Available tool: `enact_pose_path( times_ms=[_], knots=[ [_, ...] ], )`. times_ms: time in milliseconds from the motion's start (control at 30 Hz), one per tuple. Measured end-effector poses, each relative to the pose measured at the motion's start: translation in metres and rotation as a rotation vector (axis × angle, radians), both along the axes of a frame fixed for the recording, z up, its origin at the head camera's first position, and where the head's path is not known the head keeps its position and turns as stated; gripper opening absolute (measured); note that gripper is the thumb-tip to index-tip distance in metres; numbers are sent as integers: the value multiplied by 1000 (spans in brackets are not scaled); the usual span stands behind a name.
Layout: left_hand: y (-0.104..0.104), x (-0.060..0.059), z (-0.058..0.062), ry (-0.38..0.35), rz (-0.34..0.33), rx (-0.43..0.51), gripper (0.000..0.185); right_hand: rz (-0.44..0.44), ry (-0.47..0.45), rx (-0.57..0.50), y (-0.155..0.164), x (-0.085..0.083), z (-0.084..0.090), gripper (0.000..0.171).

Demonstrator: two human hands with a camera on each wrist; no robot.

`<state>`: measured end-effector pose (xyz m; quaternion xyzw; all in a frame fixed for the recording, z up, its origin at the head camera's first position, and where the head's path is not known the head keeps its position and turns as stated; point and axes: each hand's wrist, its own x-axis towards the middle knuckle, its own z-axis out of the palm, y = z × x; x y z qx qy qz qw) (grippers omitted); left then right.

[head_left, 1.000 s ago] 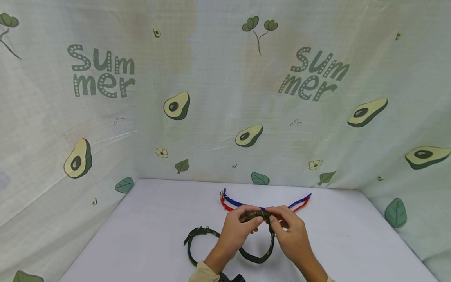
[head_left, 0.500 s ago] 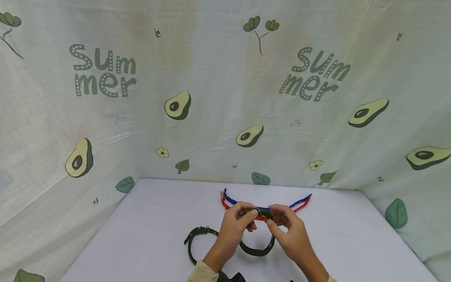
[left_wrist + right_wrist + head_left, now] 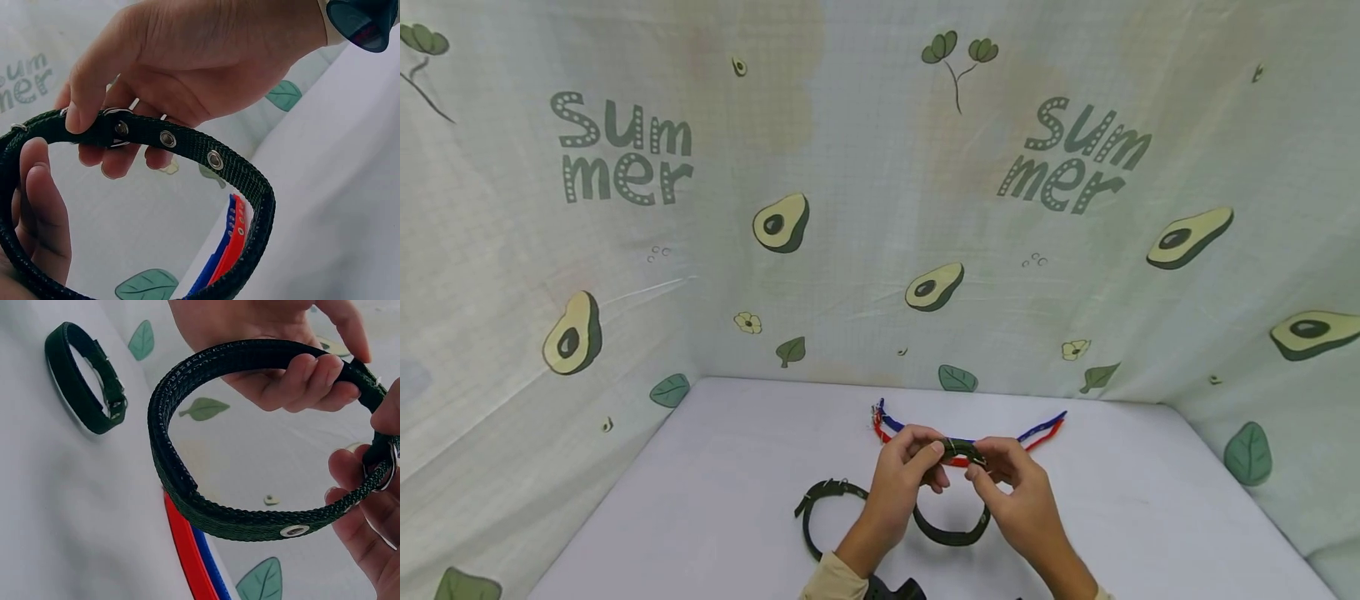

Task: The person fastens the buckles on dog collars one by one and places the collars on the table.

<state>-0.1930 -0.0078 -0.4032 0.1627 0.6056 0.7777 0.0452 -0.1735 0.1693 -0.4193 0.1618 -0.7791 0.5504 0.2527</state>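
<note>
Both hands are up over the pale table, working the same dark green woven-nylon collar with silver eyelets. The left hand pinches it at the metal buckle, thumb on top and fingers curled under, and the right hand pinches the strap just across from it. That looks like a bracing grip, judging by it: each hand steadies one side of the buckle so the strap end can be worked there. The collar hangs between them as a closed loop, lifted off the table and sagging toward the person. It is thick, ribbed webbing, with round metal eyelets in a row. Behind the hands a blue strap and a red strap lie side by side, touching. A second dark green buckled collar rests on the table to the left.
</note>
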Motion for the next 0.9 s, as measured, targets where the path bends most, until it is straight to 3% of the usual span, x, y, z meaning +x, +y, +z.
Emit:
enact_pose_path(
  times_ms=[367,600,900],
  knots=[
    [3,3,-9,-17,1,-37,28,34,-215,-102,3,-2,3,22],
    [1,3,-16,-8,15,-115,42,17,-274,-99,0,-4,-1,25],
    [-9,8,-24,58,126,-230,28,70,-406,-43,-3,-2,2,23]
  ],
)
